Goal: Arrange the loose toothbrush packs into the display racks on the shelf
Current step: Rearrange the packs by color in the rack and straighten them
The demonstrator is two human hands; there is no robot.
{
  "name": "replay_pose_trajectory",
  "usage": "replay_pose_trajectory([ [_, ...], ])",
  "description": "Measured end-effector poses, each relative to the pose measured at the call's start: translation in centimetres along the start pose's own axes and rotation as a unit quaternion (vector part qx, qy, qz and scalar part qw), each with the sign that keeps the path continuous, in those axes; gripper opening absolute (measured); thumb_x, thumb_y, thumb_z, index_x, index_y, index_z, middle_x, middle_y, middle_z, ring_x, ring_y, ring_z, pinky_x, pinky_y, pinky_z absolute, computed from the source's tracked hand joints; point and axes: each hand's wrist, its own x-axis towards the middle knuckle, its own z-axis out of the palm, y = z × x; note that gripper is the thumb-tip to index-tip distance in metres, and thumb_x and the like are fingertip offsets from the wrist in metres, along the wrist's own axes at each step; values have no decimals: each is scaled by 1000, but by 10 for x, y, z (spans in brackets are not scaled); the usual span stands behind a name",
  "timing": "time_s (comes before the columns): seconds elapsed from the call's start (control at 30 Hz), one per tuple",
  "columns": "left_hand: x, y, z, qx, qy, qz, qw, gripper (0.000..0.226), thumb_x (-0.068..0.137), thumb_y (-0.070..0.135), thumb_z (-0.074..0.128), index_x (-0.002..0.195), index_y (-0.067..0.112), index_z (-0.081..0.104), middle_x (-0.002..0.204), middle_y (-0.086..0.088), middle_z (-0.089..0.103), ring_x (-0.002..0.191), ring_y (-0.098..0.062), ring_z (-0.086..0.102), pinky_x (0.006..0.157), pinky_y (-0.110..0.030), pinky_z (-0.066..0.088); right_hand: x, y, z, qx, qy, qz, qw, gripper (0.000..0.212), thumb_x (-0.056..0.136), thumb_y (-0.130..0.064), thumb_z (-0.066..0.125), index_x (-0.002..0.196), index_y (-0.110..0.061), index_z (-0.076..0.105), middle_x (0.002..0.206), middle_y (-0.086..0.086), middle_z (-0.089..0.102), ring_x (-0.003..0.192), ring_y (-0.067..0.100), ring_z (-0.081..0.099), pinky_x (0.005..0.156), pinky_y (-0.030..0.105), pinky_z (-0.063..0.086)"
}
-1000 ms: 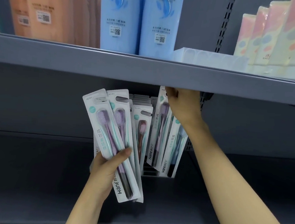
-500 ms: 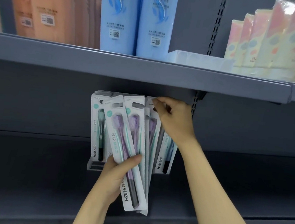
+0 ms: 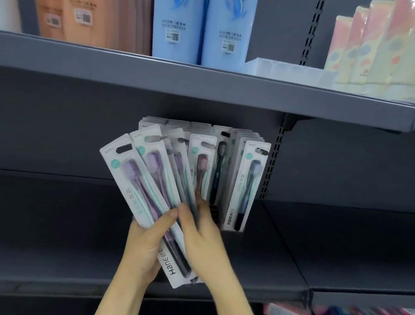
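Your right hand (image 3: 203,241) dropped from the rack (image 3: 226,158) to pinch a pack off the loose toothbrush packs (image 3: 149,192) fanned in your gripping left hand (image 3: 144,249), so another's probably heading rackward next.

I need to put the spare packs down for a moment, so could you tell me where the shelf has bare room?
The lower shelf is bare left of the display rack, and also right of the slotted upright. It is crowded in the middle, where the left hand and right hand hold the fanned toothbrush packs before the rack. The upper shelf is full of goods.
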Motion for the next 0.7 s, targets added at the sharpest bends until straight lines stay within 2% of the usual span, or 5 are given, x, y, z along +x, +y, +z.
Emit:
replay_pose_trajectory([
  [0.13,-1,-2,-9,13,14,4,1000,74,64,17,78,132,11,51,120,-14,66,110,-29,65,82,-32,56,-2,2,15,10,12,22,1000,37,99,-40,36,136,-38,33,120,-29,47,100,-22,45,80,-6,34],
  [0.23,2,2,-9,6,30,1,1000,90,52,30,87,133,13,49,118,-13,67,106,-27,66,81,-32,57,-1,-1,25,-25,52,5,998,47,99,-44,31,145,-34,26,143,-17,40,121,-11,41,93,2,30],
  [0.37,9,11,-14,-31,1,-60,998,105,26,45,95,119,6,61,94,-6,75,87,-17,72,66,-22,56,5,-10,33,-107,84,-16,991,51,100,-40,27,148,-26,19,150,-9,28,128,-1,31,79,-6,23],
  [0.53,15,21,-24,-94,-31,-139,985,94,20,36,97,106,10,69,94,-8,75,85,-18,73,63,-25,57,13,-12,47,-134,88,-40,986,51,100,-37,28,148,-21,25,139,-12,34,101,-30,15,80,-12,20],
  [0.7,17,29,-38,-112,-71,-183,974,79,16,26,98,89,7,76,84,-13,73,76,-22,73,57,-29,57,14,-15,59,-43,105,-6,994,43,96,-43,40,136,-27,36,134,-8,50,123,5,47,103,27,41],
])
